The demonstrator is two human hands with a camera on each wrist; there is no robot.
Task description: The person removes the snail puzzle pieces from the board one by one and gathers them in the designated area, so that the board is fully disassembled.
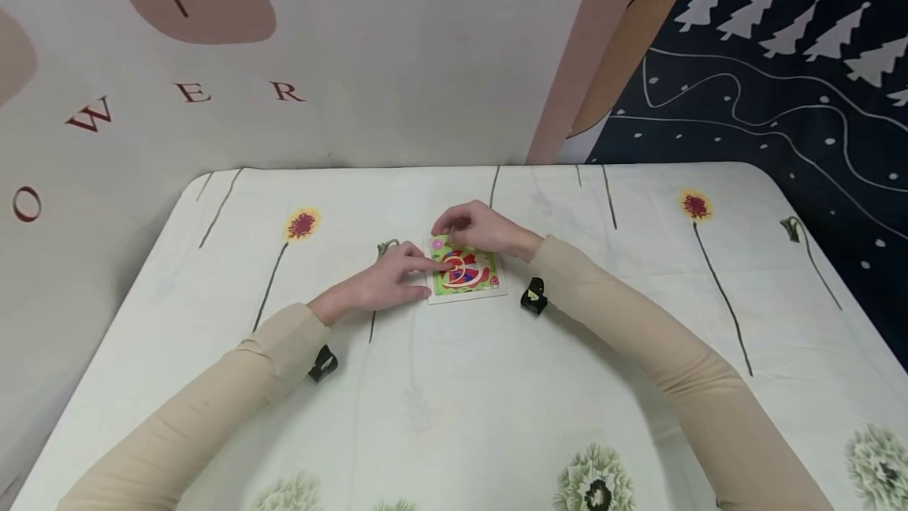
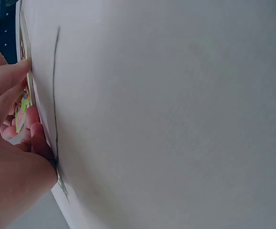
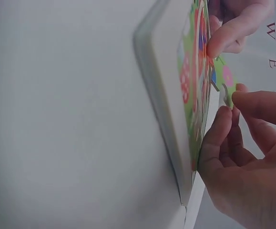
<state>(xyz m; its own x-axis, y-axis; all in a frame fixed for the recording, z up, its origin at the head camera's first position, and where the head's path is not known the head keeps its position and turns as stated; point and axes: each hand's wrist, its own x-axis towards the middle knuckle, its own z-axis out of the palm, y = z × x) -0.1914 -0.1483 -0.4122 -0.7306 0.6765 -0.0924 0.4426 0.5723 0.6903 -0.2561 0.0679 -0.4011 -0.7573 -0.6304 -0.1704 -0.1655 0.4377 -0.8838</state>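
A small square jigsaw puzzle (image 1: 464, 281) with a bright red, blue and green picture sits in a white-edged tray (image 1: 503, 291) on the table. From the left side my left hand (image 1: 386, 281) reaches in, its index finger straight and pressing on the picture, its thumb by the tray's near left edge. My right hand (image 1: 493, 231) is over the far edge of the puzzle. In the right wrist view, its thumb and fingertips pinch a green puzzle piece (image 3: 227, 78) with a pink flower, tilted up from the board.
The table (image 1: 440, 400) wears a white cloth printed with flowers and stems. Black wrist devices (image 1: 534, 296) show below both cuffs. Behind the table hang a pale lettered cloth (image 1: 397, 93) and a dark one with white trees (image 1: 752, 93).
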